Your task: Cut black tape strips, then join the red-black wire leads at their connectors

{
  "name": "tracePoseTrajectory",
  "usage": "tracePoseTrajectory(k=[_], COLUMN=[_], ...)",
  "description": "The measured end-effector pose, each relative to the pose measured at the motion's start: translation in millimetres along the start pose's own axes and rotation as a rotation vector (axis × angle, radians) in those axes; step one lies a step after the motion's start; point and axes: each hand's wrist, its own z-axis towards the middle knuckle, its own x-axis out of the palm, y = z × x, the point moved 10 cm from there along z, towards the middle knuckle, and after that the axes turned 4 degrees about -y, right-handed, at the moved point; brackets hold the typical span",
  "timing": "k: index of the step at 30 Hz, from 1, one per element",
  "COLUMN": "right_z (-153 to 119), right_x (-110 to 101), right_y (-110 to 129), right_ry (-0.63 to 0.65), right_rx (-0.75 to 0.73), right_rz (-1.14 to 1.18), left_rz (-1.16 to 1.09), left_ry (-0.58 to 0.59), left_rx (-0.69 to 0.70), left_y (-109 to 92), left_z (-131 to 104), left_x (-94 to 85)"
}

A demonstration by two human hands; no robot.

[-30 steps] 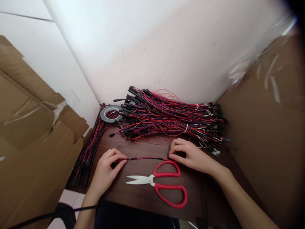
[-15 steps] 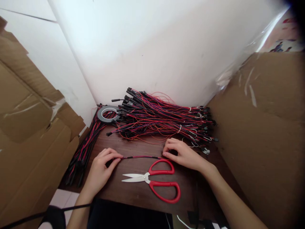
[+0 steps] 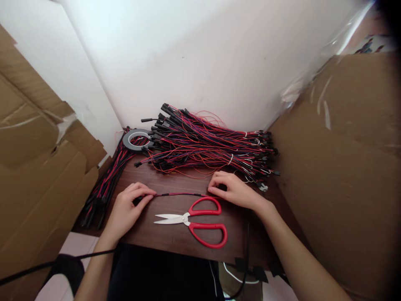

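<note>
Crosswise, taped wires [image 3: 180,193] run from the pinching left hand [image 3: 128,205] to the right hand [image 3: 234,190], its grip unclear.

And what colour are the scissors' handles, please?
The scissors' handles are red, clearest in the head view.

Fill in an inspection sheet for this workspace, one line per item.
Surface: brown table, dark wood-like top; no spill seen.
Job's things: thin red-and-dark wire strand with black bands, stretched between the hands; red-handled scissors lie nearer the person, blades slightly parted.
Clutter: large wire pile at the back; wire bundle at left; grey ring-shaped roll atop wires.
Hands: left hand pinches the strand's left end; right hand is at its right end, grip unclear.
Cables: white cable below the table's near edge.
Surroundings: cardboard on both sides, pale wall behind.
</note>
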Motion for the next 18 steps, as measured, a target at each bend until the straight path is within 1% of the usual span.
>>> tracePoseTrajectory(k=[7, 11, 13, 14, 15, 17, 18], right_z=[0.1, -0.6, -0.8, -0.8, -0.7, -0.5, -0.5], right_x=[0.1, -0.4, -0.4, -0.1, 0.4, 1.7, 2.2], right_y=[-0.1, -1.2, -1.5, -1.8, -2.4, -3.6, -4.0], right_ry=[-0.001, -0.003, -0.002, 0.001, 0.005, 0.013, 0.016], right_rx=[-0.002, 0.0, 0.001, 0.005, 0.01, 0.021, 0.025], right_rz=[0.011, 0.012, 0.012, 0.014, 0.019, 0.029, 0.033], left_rz=[0.012, 0.01, -0.014, -0.046, -0.098, -0.262, -0.355], left_ry=[0.001, -0.005, -0.024, -0.058, -0.108, -0.298, -0.4], left_rx=[-0.006, 0.0, -0.006, -0.011, -0.01, 0.008, 0.054], left_y=[-2.3, -0.5, -4.8, -10.1, -18.7, -41.7, -57.0], left_z=[0.9, -0.7, -1.3, -0.9, 0.3, 3.7, 5.6], left_x=[-2.0, 0.8, -1.7, -7.5, -17.1, -51.8, -72.7])
